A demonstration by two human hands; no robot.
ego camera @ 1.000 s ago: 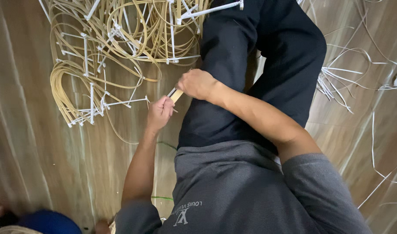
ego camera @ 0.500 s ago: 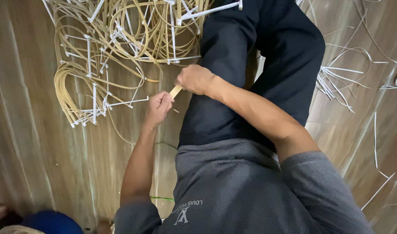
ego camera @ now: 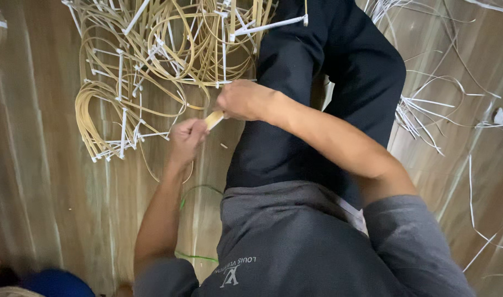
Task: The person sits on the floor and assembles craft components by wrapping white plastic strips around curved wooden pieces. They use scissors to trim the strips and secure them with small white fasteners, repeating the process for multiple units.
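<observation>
My left hand (ego camera: 185, 140) and my right hand (ego camera: 241, 100) both grip a short flat pale strip (ego camera: 213, 119) between them, low over the wooden floor beside my left thigh. The left hand's fingers are closed on the strip's lower end; the right hand's fingers cover its upper end. Just beyond the hands lies a pile of coiled yellowish rattan strands (ego camera: 152, 60) tied with white strips. My legs in dark trousers (ego camera: 317, 82) stretch out ahead, and my grey shirt fills the bottom of the view.
Loose white strips (ego camera: 427, 110) are scattered on the wooden floor (ego camera: 48, 181) to the right of my legs. A thin green loop (ego camera: 194, 192) lies by my left elbow. A blue object (ego camera: 53, 283) sits at the bottom left corner.
Both hands shifted slightly, with the right hand sliding a little left along the strip. The pile and the legs have stayed put.
</observation>
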